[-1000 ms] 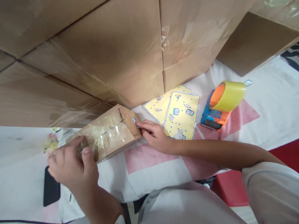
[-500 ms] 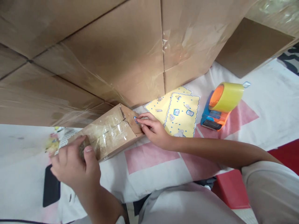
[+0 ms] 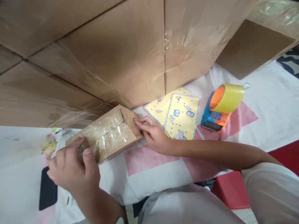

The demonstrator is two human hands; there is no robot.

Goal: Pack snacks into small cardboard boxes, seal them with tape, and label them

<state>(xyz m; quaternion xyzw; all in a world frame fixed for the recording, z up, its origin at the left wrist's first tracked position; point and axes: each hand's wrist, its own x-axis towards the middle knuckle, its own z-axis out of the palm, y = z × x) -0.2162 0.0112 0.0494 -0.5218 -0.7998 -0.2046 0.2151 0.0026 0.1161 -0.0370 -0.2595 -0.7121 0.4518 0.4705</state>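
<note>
The left hand (image 3: 72,168) gripped the near end of the taped box (image 3: 109,133) lying on the surface (image 3: 245,130), while the right hand (image 3: 151,133), fingers loosely curled, pressed a small sticker onto its far end, sticker sheets (image 3: 182,116) and tape dispenser (image 3: 219,105) lying beside.

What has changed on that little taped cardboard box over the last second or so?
The right hand has slid its fingertips slightly up and left along the end of the small tape-wrapped brown cardboard box, now covering the small blue-edged sticker seen there earlier. The left hand keeps gripping the box's other end. The yellow sticker sheets and the orange and blue tape dispenser lie as before.
</note>
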